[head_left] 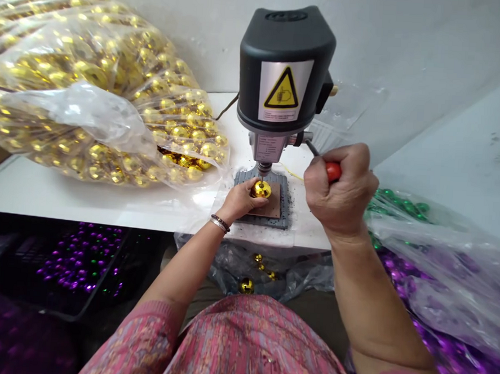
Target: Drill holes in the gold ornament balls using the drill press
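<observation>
A small drill press [286, 70] with a dark grey motor housing and a yellow warning sticker stands on the white table. Under its chuck, my left hand [241, 199] grips a shiny gold faceted ball [261, 190] from the left side. The ball sits on a brown board [273, 202] laid over the grey drill base [284, 222]. The thin bit comes down to the ball's top; I cannot tell whether it has gone in. My right hand [338, 189] is closed around the red knob [333, 171] of the feed lever.
A large clear bag of gold balls [112, 77] fills the table's left. Several gold balls lie on a plastic sheet [304, 272] over my lap. To the right are bags with green balls [401, 205] and purple ones [444, 334]. A dark crate [77, 312] with purple balls stands below left.
</observation>
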Tool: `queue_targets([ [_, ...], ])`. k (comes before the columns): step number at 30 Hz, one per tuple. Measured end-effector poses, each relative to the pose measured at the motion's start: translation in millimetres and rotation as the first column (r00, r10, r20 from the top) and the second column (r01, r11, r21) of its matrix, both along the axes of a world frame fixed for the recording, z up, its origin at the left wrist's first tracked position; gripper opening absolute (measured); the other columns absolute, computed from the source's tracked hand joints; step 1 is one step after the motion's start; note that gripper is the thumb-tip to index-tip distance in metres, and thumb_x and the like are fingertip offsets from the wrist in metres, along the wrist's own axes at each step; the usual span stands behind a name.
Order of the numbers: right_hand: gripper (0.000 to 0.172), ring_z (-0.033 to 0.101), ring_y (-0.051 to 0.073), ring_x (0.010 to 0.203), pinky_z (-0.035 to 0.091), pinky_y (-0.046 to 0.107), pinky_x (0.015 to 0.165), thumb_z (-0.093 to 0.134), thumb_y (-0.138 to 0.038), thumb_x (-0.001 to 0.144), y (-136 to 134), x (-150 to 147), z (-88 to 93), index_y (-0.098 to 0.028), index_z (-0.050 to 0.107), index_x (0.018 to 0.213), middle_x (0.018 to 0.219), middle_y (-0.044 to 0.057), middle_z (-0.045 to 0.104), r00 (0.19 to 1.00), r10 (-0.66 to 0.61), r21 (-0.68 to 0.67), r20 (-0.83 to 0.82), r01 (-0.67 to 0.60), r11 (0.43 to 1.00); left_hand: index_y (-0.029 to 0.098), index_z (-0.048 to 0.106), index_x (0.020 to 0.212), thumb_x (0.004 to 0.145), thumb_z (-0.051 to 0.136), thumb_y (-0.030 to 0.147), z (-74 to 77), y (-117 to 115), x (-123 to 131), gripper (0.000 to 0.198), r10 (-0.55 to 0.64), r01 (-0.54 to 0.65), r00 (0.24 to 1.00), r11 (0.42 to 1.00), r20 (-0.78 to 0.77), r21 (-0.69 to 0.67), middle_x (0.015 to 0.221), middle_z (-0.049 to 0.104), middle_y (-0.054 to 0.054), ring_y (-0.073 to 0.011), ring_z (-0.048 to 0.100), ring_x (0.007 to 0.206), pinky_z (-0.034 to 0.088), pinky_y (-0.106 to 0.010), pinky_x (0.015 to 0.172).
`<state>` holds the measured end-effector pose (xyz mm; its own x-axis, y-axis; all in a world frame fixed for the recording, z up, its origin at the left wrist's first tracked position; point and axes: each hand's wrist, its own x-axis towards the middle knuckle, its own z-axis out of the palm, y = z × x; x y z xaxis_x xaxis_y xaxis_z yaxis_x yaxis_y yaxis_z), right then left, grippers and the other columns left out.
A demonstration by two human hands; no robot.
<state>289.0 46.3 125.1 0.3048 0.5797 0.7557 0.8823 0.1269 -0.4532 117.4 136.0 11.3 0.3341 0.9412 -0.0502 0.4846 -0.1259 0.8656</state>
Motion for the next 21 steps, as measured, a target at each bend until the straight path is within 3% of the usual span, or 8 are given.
queue_targets([
  [10,0.011,0.048,0.014,0.061,0.042,0.030,0.061,0.051,-0.033,0.089,9,4,-33.0,-0.023,0.052,0.085,0.068,0.000,0.051,0.998,0.032,0.246,0.062,-0.046,0.968,0.020,0.064,0.140,0.068,0.087,0.030,5.0,-2,1,0.076,-0.040,0.038,0.998,0.999,-0.049,-0.033,0.111,0.077,-0.004,-0.0229,0.070,0.099,0.054,-0.031,0.089],
  [16,0.011,0.053,0.014,0.063,0.044,0.029,0.062,0.052,-0.034,0.089,12,2,-40.8,-0.023,0.054,0.086,0.071,0.001,0.056,1.000,0.001,0.279,0.018,-0.006,0.960,0.022,0.065,0.138,0.069,0.088,0.034,2.8,-2,0,0.074,-0.042,0.042,0.996,0.999,-0.078,0.005,0.113,0.076,-0.005,-0.0244,0.070,0.103,0.052,-0.033,0.096],
  [21,0.007,0.055,0.015,0.064,0.045,0.029,0.062,0.052,-0.029,0.087,14,1,-50.2,-0.023,0.052,0.087,0.071,0.001,0.055,0.999,0.045,0.336,0.019,-0.048,0.940,0.023,0.067,0.135,0.071,0.086,0.036,3.5,-3,0,0.068,-0.057,0.059,0.993,0.998,-0.104,0.021,0.112,0.077,-0.005,-0.0247,0.070,0.102,0.052,-0.033,0.094],
])
